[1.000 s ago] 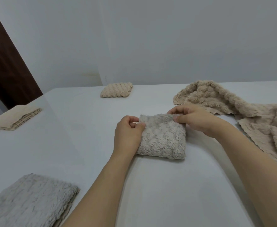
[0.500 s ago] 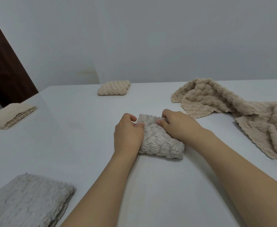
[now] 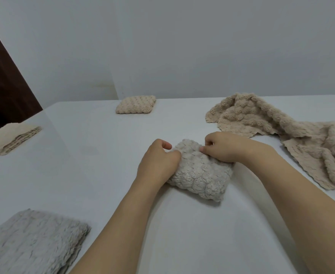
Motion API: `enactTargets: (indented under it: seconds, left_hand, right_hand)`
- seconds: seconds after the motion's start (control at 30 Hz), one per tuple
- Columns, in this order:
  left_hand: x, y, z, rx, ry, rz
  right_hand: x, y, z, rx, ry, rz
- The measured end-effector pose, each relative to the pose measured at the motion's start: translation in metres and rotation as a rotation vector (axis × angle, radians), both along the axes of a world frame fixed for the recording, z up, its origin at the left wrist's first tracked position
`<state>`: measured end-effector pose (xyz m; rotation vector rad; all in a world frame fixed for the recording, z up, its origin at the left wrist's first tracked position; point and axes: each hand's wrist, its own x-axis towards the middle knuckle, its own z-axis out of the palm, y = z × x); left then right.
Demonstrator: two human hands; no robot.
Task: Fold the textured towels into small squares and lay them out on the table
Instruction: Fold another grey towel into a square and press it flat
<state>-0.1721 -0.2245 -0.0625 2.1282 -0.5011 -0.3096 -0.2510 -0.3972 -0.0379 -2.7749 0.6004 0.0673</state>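
Observation:
A small grey bubble-textured towel (image 3: 200,177), folded into a thick square, lies in the middle of the white table (image 3: 95,155). My left hand (image 3: 158,161) grips its left edge with curled fingers. My right hand (image 3: 224,148) holds its far right side, fingers curled onto the fabric. A folded beige square towel (image 3: 136,104) sits at the table's far edge. A loose, unfolded beige towel (image 3: 285,135) is heaped at the right.
A folded grey towel (image 3: 30,242) lies at the near left corner. A folded cream towel (image 3: 10,138) rests on the left side. A dark brown door (image 3: 2,82) stands behind the table at the left, with a white wall beyond.
My right hand slid from the towel's far right corner to its top and now grips the far side. The towel has turned slightly and looks more bunched. The left hand stayed put.

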Motion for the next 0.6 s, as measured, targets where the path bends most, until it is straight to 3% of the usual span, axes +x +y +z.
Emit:
enactTargets:
  seconds: [0.07, 0.3, 0.47, 0.6]
  left_hand:
    - [-0.005, 0.001, 0.000, 0.010, 0.029, -0.068]
    - [-0.009, 0.007, 0.002, -0.050, 0.077, -0.113]
    - [-0.013, 0.014, 0.007, -0.031, 0.170, -0.082]
    - [-0.013, 0.034, 0.006, 0.006, 0.232, -0.193]
  right_hand:
    - [0.000, 0.000, 0.002, -0.028, 0.008, 0.006]
    - [0.007, 0.019, -0.017, 0.009, -0.250, 0.099]
    - [0.005, 0.009, -0.028, -0.124, -0.344, 0.005]
    - [0.006, 0.009, -0.030, -0.167, -0.346, -0.038]
